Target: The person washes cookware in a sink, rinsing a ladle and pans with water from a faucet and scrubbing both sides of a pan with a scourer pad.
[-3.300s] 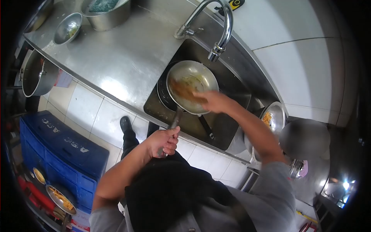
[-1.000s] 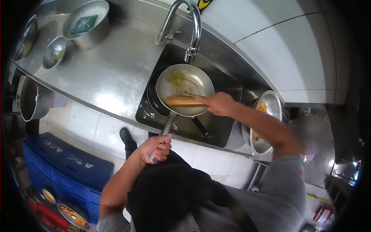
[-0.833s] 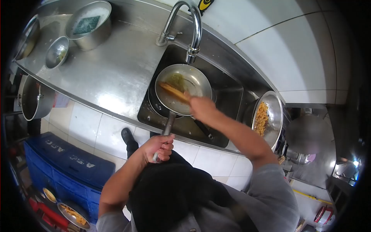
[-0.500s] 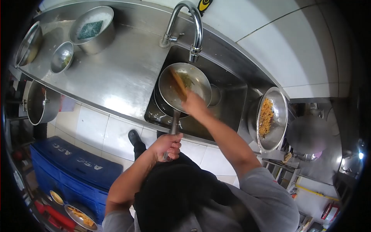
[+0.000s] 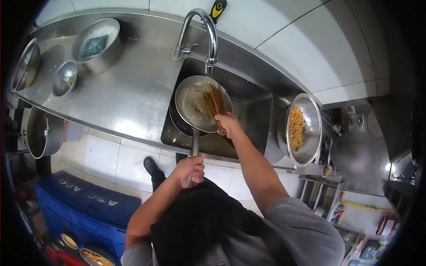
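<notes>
"Where is your pan?"

"My shallow metal pan [image 5: 188, 102] is over the sink [image 5: 257, 128], just above a darker pan [image 5: 177, 125]; whether it rests on that one I cannot tell. Its long handle [image 5: 195, 144] points back at me across the sink's front edge"

"And your hands?"

"My left hand [image 5: 191, 170] is closed round the handle near its end. My right hand [image 5: 227, 124] is closed round the lower end of a brush [image 5: 216, 101], a bundle of thin brown strips, with its spread tips over the right side of the pan"

"How do they handle, would you say?"

"I judge the pan stiff, hard to break and fairly light, though front-heavy from so far back; a grip nearer the rim would steady it. Wet metal could slip, so a whole fist suits it. The brush I take to be light, springy at the tips and firmer at the end I hold, the right place for a grip"

"What lies around?"

"The tap [image 5: 213, 42] arches by the far rim. Right of the sink, a wide bowl [image 5: 314, 128] holds orange bits. On the left counter [image 5: 142, 88] stand a deep pot [image 5: 104, 62] with a green pad [image 5: 94, 45] in it and a small bowl [image 5: 59, 84]"
</notes>
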Demonstrator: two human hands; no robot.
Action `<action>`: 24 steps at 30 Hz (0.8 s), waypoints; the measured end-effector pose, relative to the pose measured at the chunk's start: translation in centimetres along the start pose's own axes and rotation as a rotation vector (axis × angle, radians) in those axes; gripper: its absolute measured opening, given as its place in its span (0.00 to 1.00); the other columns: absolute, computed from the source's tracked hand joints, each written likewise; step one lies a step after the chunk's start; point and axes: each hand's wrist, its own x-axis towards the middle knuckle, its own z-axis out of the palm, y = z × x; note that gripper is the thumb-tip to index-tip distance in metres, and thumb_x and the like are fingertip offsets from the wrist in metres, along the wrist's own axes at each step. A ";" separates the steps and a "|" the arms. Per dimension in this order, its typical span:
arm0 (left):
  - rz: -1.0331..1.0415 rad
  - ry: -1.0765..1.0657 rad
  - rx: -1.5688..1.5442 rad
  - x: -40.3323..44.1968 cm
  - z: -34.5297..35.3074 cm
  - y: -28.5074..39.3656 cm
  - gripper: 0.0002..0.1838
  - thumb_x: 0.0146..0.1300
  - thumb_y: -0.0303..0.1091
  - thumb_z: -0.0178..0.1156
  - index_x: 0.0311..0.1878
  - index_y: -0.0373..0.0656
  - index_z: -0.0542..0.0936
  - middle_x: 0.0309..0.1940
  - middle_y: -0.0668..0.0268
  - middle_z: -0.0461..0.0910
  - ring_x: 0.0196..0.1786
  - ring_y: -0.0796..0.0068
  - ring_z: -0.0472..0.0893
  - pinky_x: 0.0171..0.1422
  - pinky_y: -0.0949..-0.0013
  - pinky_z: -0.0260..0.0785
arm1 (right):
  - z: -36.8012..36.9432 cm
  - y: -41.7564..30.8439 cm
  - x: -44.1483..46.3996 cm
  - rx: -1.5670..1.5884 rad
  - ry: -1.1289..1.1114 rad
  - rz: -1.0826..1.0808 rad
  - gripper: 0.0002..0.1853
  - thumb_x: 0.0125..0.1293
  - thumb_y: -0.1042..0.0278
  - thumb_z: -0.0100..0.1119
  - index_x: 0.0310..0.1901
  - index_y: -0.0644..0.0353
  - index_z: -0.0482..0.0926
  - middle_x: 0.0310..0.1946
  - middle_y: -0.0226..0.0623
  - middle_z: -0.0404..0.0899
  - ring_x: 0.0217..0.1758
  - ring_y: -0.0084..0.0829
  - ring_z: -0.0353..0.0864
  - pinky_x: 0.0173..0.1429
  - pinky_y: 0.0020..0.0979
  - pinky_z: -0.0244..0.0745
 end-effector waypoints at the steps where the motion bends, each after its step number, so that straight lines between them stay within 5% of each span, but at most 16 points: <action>1: -0.008 -0.019 -0.025 0.2 -0.3 0.0 0.21 0.79 0.45 0.60 0.32 0.50 0.64 0.17 0.76 0.57 0.14 0.83 0.57 0.16 0.72 0.51 | 0.2 -0.3 0.5 -0.072 -0.032 -0.074 0.19 0.57 0.68 0.70 0.51 0.62 0.84 0.33 0.36 0.85 0.35 0.35 0.85 0.34 0.46 0.79; 6: -0.017 0.065 0.089 -0.3 0.9 0.5 0.21 0.81 0.47 0.57 0.31 0.51 0.64 0.17 0.76 0.58 0.14 0.84 0.57 0.16 0.73 0.51 | 4.2 -3.7 -2.1 -0.627 -0.107 -0.472 0.18 0.55 0.68 0.69 0.47 0.64 0.83 0.32 0.47 0.87 0.35 0.44 0.88 0.38 0.47 0.81; 10: -0.021 0.084 0.067 0.4 -0.1 0.0 0.20 0.79 0.46 0.59 0.33 0.51 0.64 0.17 0.76 0.57 0.14 0.84 0.56 0.16 0.73 0.51 | 1.5 -2.4 -8.9 -1.030 -0.458 -0.829 0.16 0.54 0.69 0.65 0.45 0.64 0.80 0.37 0.57 0.86 0.43 0.55 0.88 0.50 0.48 0.82; 12: 0.013 0.104 0.081 0.1 0.7 -0.3 0.21 0.79 0.45 0.60 0.32 0.51 0.63 0.17 0.76 0.57 0.14 0.83 0.56 0.17 0.72 0.51 | -2.8 -2.2 -10.1 -1.160 -0.506 -0.818 0.20 0.55 0.68 0.65 0.51 0.61 0.82 0.39 0.55 0.87 0.45 0.52 0.88 0.51 0.47 0.82; 14: 0.043 0.123 0.094 -0.3 0.8 -0.2 0.22 0.78 0.45 0.61 0.31 0.50 0.62 0.16 0.76 0.57 0.14 0.83 0.56 0.18 0.72 0.52 | -6.8 -4.8 -10.8 -1.357 -0.490 -0.609 0.26 0.58 0.68 0.65 0.61 0.57 0.80 0.43 0.53 0.87 0.49 0.48 0.89 0.48 0.45 0.85; 16: 0.031 0.106 0.111 -0.5 0.8 -0.2 0.21 0.79 0.47 0.60 0.32 0.50 0.64 0.17 0.77 0.57 0.15 0.84 0.56 0.17 0.73 0.50 | -8.5 -7.5 -7.8 -1.605 -0.432 -0.227 0.29 0.54 0.66 0.67 0.61 0.51 0.82 0.46 0.48 0.88 0.51 0.49 0.88 0.57 0.46 0.83; 19: -0.007 0.110 0.214 -0.9 0.9 0.4 0.22 0.79 0.47 0.61 0.32 0.50 0.63 0.17 0.76 0.59 0.15 0.84 0.56 0.17 0.73 0.49 | -10.7 -8.1 -0.2 -1.680 -0.188 -0.357 0.30 0.54 0.66 0.68 0.63 0.51 0.81 0.47 0.48 0.89 0.53 0.49 0.88 0.57 0.46 0.84; 21: -0.012 0.107 0.225 -0.7 0.0 0.5 0.22 0.79 0.47 0.61 0.31 0.50 0.63 0.18 0.75 0.59 0.15 0.84 0.57 0.17 0.73 0.50 | -9.7 -10.0 -0.5 -1.412 0.137 -0.648 0.29 0.58 0.64 0.66 0.64 0.51 0.79 0.51 0.51 0.87 0.56 0.52 0.87 0.59 0.48 0.82; 24: 0.024 0.167 0.340 -3.0 0.2 0.9 0.23 0.78 0.48 0.62 0.31 0.48 0.63 0.18 0.74 0.61 0.15 0.84 0.60 0.17 0.72 0.53 | -9.3 -5.6 -4.1 -0.995 0.026 -0.699 0.30 0.62 0.62 0.64 0.67 0.51 0.76 0.54 0.53 0.85 0.59 0.56 0.84 0.62 0.49 0.79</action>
